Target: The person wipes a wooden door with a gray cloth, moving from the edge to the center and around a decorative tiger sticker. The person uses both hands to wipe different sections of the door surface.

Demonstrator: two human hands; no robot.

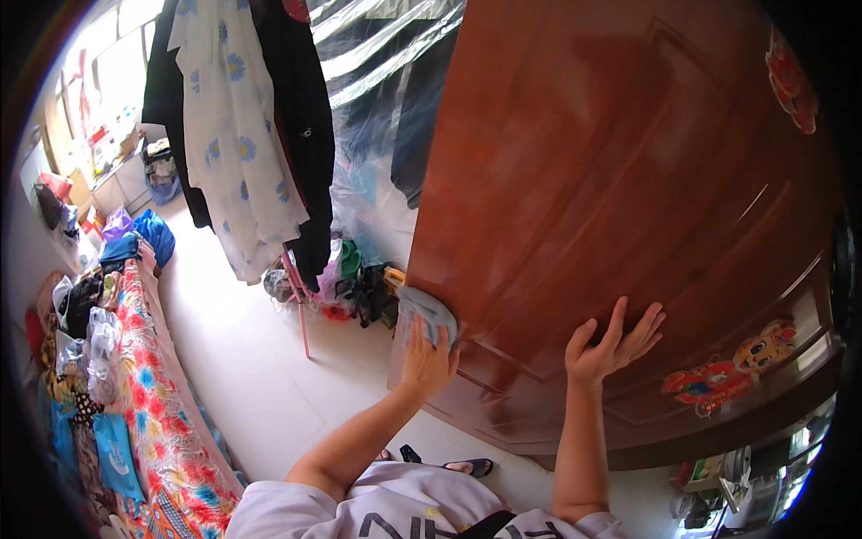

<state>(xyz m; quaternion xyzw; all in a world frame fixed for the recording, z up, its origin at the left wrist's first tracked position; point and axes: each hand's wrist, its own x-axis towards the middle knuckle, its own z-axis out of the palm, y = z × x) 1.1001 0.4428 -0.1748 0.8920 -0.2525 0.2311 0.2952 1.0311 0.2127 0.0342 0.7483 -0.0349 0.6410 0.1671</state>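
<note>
While under fingers (417,336), cloth (430,310) against door (548,180).

Door (512,189): smooth, glossy wood look. Rag (431,310): matt cloth. Sheeting (382,58): shiny clear plastic. Floor (251,359): smooth.

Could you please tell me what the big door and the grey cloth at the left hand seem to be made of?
Door: probably wood or wood veneer, glossy reddish-brown; it shows shiny highlights and moulded panels.
Grey cloth: soft, matte fabric, since it bunches in folds under the left hand; fibre unclear.
</note>
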